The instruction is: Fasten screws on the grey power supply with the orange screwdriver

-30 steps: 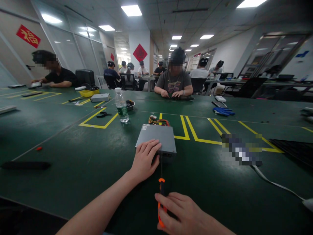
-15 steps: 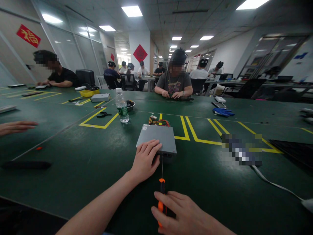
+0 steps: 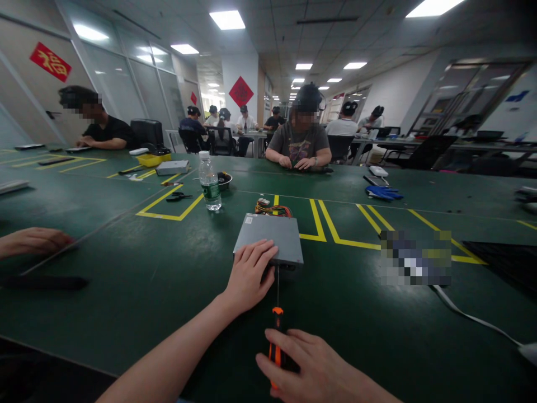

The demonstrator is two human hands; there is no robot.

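Note:
A grey metal power supply (image 3: 268, 229) with a small white label lies on the green table, its bundle of coloured wires (image 3: 272, 209) behind it. My left hand (image 3: 254, 274) grips its near edge, fingers across the top and thumb at the front side. In my right hand (image 3: 297, 358) is an orange and black screwdriver (image 3: 277, 319), held by the handle between thumb and fingers. Its shaft points away from me to the front face of the power supply. The tip and whatever it meets there are hidden or too dark to make out.
Beyond the power supply stand a water bottle (image 3: 210, 184) and a round bowl (image 3: 225, 179). Pliers (image 3: 178, 196) lie left, blue gloves (image 3: 384, 193) right. Another person's hand (image 3: 37, 242) rests at the left. A person (image 3: 298, 134) sits opposite.
The screwdriver handle has turned in my right hand, its orange and black parts now facing differently. My left hand stays put. At the left, the other person's hand has moved down and right.

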